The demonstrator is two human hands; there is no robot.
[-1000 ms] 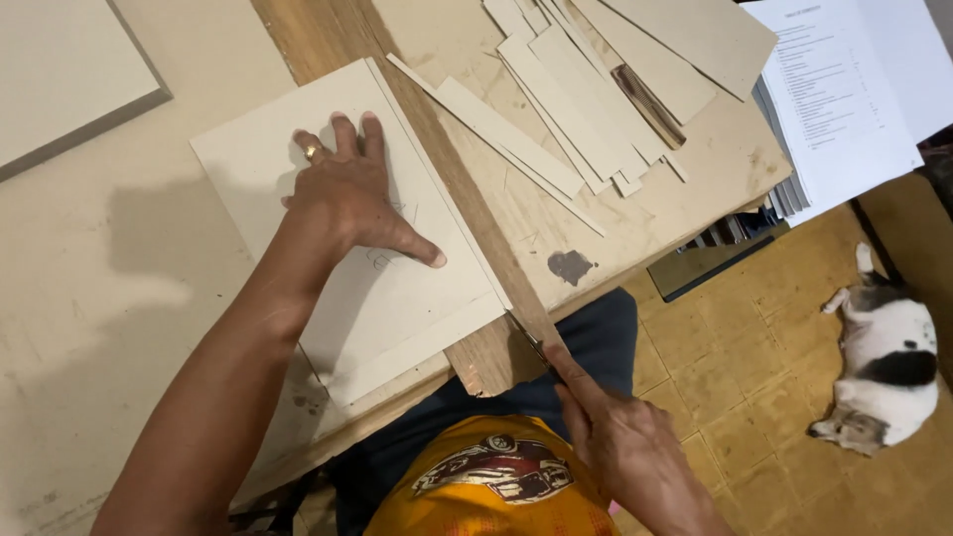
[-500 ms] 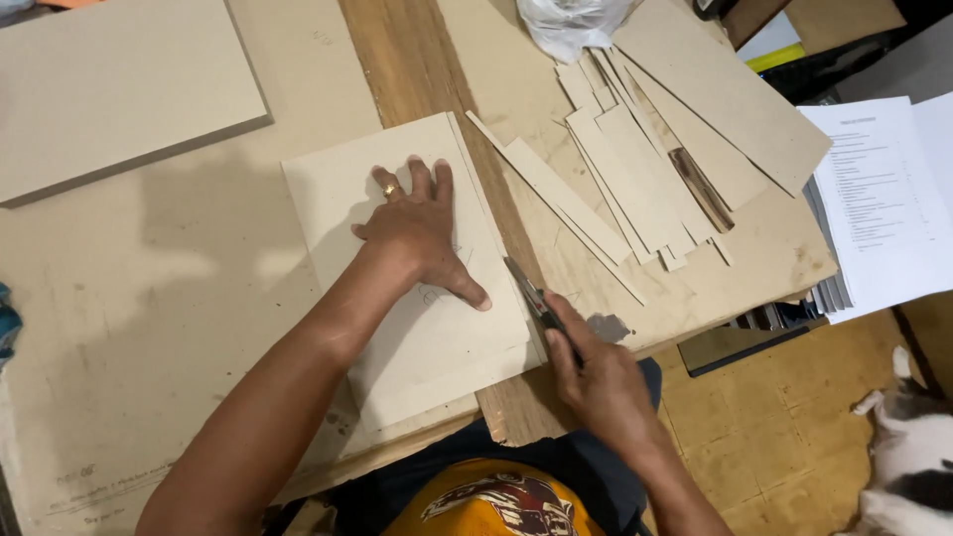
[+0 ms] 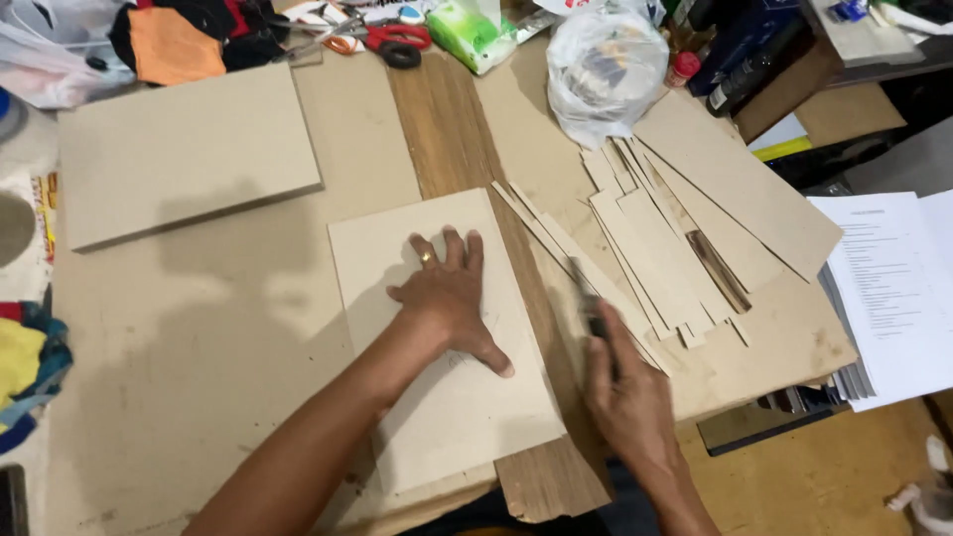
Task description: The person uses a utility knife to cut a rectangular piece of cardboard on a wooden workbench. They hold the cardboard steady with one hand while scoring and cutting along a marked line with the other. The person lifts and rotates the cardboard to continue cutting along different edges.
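Pale grey cardboard sheet [image 3: 437,397] flat on wooden plank, slim cutter [image 3: 588,298] alongside

My left hand [image 3: 447,298] lies flat on the cardboard sheet [image 3: 437,337], which rests on the table [image 3: 199,337] in front of me. Just right of that sheet runs a wooden plank [image 3: 447,129], and my right hand [image 3: 627,397] holds a cutter [image 3: 586,293] over it, beside the sheet's right edge. Further right of the sheet lie cut strips [image 3: 645,248], with a plastic bag [image 3: 606,65] behind them and printed papers [image 3: 893,288] beyond. Behind and left of the sheet lies a board [image 3: 184,149]; scissors [image 3: 382,40] lie far behind.
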